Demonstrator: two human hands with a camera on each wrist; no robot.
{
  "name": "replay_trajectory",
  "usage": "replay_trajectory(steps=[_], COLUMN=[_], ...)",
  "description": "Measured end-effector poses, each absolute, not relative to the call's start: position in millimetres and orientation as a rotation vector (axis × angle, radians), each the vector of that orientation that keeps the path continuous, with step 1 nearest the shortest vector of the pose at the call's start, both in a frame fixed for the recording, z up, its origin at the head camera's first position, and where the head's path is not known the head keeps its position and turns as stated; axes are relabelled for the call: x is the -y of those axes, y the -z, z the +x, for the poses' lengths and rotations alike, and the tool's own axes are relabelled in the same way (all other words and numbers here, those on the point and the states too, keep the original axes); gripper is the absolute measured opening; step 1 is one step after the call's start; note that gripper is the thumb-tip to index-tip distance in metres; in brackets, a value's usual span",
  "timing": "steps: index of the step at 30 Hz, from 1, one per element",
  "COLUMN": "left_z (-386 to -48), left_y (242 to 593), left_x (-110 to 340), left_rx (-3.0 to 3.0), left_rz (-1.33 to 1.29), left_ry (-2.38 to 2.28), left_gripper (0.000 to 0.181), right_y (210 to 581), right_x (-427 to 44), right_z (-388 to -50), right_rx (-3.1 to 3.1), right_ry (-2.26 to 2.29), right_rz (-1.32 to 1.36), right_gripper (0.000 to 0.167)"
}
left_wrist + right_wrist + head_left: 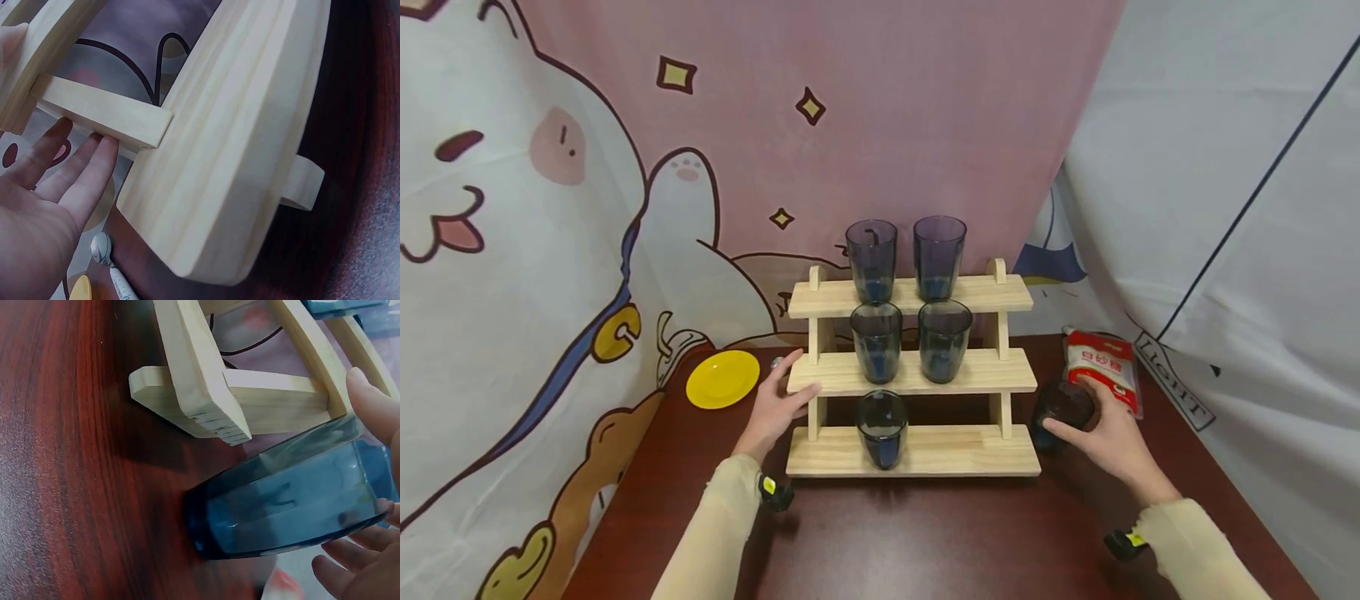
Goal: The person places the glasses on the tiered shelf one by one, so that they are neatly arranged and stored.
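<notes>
A three-tier wooden rack point(917, 372) stands on the table and bears several dark tinted glasses: two on top, two in the middle, one glass point(882, 429) on the bottom tier. At the rack's left end my left hand point(777, 404) holds the middle tier, thumb over its front. In the left wrist view, its fingers point(87, 181) touch the upright. Right of the rack, my right hand point(1108, 433) grips another glass point(287, 494) near its rim, thumb on one side and fingers on the other. That glass stands upright on the table, beside the bottom tier.
A yellow plate point(722, 379) lies left of the rack. A spoon point(112, 269) shows in the left wrist view. Behind the right hand is a red and white packet point(1102, 367). Printed cloth point(925, 108) hangs behind the dark red table point(880, 542).
</notes>
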State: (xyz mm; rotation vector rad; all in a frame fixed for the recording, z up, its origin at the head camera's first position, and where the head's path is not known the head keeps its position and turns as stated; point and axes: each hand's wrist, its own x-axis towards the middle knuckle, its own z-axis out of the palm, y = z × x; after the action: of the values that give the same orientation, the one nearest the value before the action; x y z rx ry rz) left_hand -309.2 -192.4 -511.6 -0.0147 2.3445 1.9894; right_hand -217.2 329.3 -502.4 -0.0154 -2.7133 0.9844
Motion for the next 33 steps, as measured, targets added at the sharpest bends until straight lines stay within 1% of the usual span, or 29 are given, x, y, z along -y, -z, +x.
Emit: replay_trajectory(steps=[4,11,21,29,33], left_z=[-305.1,-294.7,-293.7,-304.3,-310.0], left_y=[502.3,487.5,487.4,505.2,513.0], left_x=[189.6,186.8,187.2,190.0,192.1], left_rx=[-2.352,-2.356,-2.343,-2.352,-2.35], left_rz=[-0.032,0.04,0.05,0.023,0.022], left_ry=[-1.963,-1.985,-2.005,-1.998,-2.004], left_gripper=[0.076,0.079,0.077,0.076,0.076], right_y=[510.4,515.2,520.2,520.6,521.6], right_x=[-331.9,-333.1,-333.8,-332.5,-333.7], right_z=[-221.1,-223.3,-226.9,-225.8,-224.5], right_rx=[2.725,2.684,2.627,2.568,2.549], right_ry=[-1.021,-1.243,-1.311,-1.342,-1.322], right_rz=[-0.042,-0.016,0.025,0.049,0.022], right_gripper=[0.101,0.103,0.087,0.078,0.077])
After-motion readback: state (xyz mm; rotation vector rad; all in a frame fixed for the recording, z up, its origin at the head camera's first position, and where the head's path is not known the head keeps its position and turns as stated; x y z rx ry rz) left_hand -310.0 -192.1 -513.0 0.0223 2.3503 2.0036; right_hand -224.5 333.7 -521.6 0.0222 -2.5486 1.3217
